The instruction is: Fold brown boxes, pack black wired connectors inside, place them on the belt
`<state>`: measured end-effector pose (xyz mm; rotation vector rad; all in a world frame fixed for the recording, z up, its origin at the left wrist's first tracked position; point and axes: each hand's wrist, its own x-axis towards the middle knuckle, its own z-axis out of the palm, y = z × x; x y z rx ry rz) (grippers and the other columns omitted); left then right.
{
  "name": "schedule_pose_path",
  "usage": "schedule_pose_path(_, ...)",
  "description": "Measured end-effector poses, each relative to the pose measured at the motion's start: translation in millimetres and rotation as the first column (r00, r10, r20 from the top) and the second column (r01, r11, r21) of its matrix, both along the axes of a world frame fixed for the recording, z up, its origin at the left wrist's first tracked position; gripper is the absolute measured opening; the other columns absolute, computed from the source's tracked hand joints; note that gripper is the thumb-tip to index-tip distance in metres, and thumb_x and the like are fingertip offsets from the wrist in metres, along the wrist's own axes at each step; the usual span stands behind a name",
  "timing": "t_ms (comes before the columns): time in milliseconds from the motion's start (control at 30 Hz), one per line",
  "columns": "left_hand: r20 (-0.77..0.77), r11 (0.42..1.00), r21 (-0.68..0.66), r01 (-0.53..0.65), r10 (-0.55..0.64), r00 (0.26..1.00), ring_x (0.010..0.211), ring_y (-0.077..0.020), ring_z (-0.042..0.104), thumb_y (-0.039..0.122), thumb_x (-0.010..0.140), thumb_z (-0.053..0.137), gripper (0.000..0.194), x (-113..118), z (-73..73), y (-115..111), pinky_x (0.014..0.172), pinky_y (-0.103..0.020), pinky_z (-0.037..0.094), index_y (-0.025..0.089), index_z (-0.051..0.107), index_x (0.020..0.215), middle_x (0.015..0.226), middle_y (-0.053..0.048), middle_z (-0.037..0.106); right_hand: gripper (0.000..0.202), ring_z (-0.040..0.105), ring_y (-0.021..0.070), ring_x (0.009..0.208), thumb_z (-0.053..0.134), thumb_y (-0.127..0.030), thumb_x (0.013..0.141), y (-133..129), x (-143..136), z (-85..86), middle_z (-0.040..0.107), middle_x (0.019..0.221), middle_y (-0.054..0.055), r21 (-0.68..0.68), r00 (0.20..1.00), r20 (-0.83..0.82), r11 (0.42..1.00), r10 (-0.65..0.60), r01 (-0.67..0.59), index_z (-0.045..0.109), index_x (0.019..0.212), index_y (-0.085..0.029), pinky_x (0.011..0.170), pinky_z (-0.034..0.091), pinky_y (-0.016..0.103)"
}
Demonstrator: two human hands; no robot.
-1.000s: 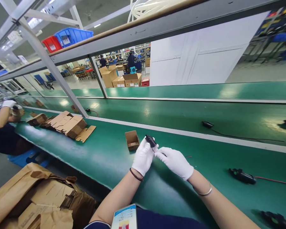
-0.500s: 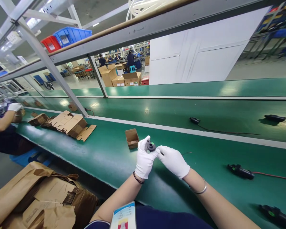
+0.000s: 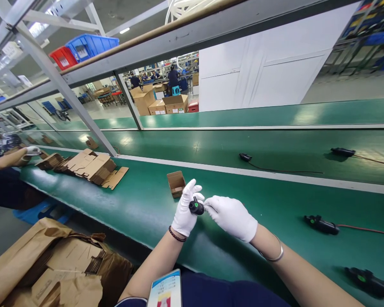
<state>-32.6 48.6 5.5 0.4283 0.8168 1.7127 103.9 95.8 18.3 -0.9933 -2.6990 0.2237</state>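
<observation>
Left grip, white glove and all, was pinching a black device in front of the palm, with a couple of fingers fanned loosely behind it. Right grip had its fingertips pressed together right at the device's right end; couldn't tell if anything thin was caught between them. So the thing was up in the hands, over the green tabletop. Looks-wise it was dark and chunky, rounded body, bright green spot facing up, plus a short stub poking out the top.

As for containers, a small cardboard box sat open just beyond the left grip, and what I could see of its inside was just brown cardboard. Down at lower left, a big brown paper bag gaped open with flat cardboard pieces packed in it. Up on the shelf were a blue bin and a red bin side by side, contents hidden from that angle.
</observation>
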Motion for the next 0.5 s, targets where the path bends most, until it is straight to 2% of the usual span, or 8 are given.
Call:
schedule_pose_path(133,0.099,0.980,-0.083,-0.179,0.187,0.977,0.057,-0.0091,0.049,0.070,0.070,0.058,0.056,5,0.8,4,0.057,-0.024,0.042,0.019,0.056,0.091,0.068,0.003,0.048,0.028,0.063,0.0179,0.079,0.040,-0.030,0.092,-7,-6,-5.6,0.070,0.090,0.003,-0.102,0.997,-0.073,0.995,-0.013,0.006,0.066,0.087,-0.023,0.067,0.043,0.027)
schedule_pose_path(267,0.041,0.927,-0.209,-0.311,0.326,0.944,0.051,-0.0110,0.049,0.077,0.075,0.038,0.060,12,2.6,10,0.052,-0.024,0.041,0.019,0.050,0.081,0.058,0.004,0.045,0.025,0.063,0.0172,0.078,0.042,-0.030,0.090,-16,-12,-10.3,0.070,0.088,0.002,-0.175,0.988,-0.138,0.983,-0.071,0.046,0.066,0.086,-0.024,0.066,0.042,0.027)
schedule_pose_path(300,0.011,0.927,-0.211,-0.309,0.318,0.948,0.053,-0.0114,0.051,0.077,0.075,0.038,0.059,14,1.6,10,0.053,-0.024,0.042,0.019,0.050,0.081,0.059,0.003,0.048,0.025,0.063,0.0172,0.077,0.043,-0.031,0.089,-17,-14,-10.6,0.070,0.086,0.002,-0.182,0.984,-0.152,0.981,-0.091,0.063,0.066,0.084,-0.024,0.065,0.042,0.027)
schedule_pose_path(367,-0.048,0.955,-0.166,-0.246,0.241,0.969,0.060,-0.0112,0.053,0.068,0.073,0.055,0.050,20,-2.1,8,0.060,-0.024,0.044,0.020,0.051,0.084,0.067,0.002,0.052,0.025,0.063,0.0175,0.074,0.045,-0.034,0.089,-18,-16,-10.7,0.069,0.082,0.002,-0.171,0.977,-0.171,0.980,-0.129,0.100,0.065,0.078,-0.023,0.064,0.041,0.027)
schedule_pose_path(433,-0.104,0.983,-0.101,-0.156,0.145,0.984,0.069,-0.0102,0.055,0.047,0.065,0.075,0.043,23,-6.5,6,0.068,-0.024,0.045,0.021,0.052,0.092,0.077,0.002,0.055,0.026,0.062,0.0181,0.072,0.046,-0.034,0.088,-18,-16,-11.1,0.068,0.078,0.004,-0.139,0.974,-0.163,0.981,-0.158,0.136,0.064,0.074,-0.022,0.063,0.040,0.027)
schedule_pose_path(500,-0.148,0.991,-0.076,-0.109,0.097,0.984,0.074,-0.0092,0.054,0.031,0.060,0.081,0.047,21,-9.3,4,0.072,-0.023,0.045,0.022,0.054,0.098,0.085,0.002,0.056,0.025,0.061,0.0178,0.071,0.047,-0.033,0.089,-17,-14,-11.5,0.068,0.079,0.004,-0.135,0.981,-0.149,0.985,-0.127,0.107,0.064,0.076,-0.022,0.063,0.041,0.027)
